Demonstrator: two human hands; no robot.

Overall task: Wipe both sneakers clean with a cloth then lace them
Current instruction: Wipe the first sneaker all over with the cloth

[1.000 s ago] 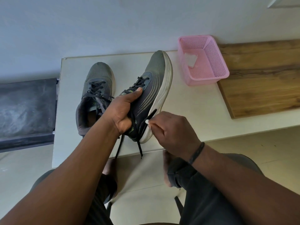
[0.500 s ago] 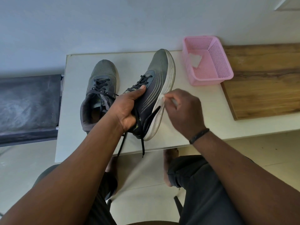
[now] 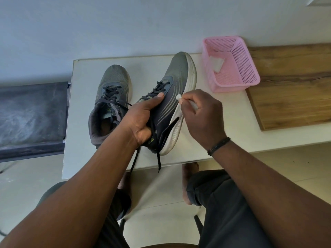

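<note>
Two grey sneakers with black laces are on a white table (image 3: 86, 140). The left sneaker (image 3: 111, 90) stands flat, its opening toward me. The right sneaker (image 3: 177, 81) is tipped onto its side, white sole facing right. My left hand (image 3: 143, 119) grips it at the collar, thumb on the tongue. My right hand (image 3: 202, 115) pinches a small white cloth (image 3: 179, 97) against the sole's upper edge. Loose lace ends (image 3: 158, 161) hang over the table's front edge.
A pink mesh basket (image 3: 247, 76) with a white cloth piece (image 3: 216, 63) inside stands at the back right. A wooden board (image 3: 290, 86) lies to its right. A dark bench (image 3: 30, 115) sits left of the table. My knees are below.
My right hand has slid with the cloth from near the sneaker's heel forward along the sole to its middle. The left hand keeps its grip on the tipped sneaker.
</note>
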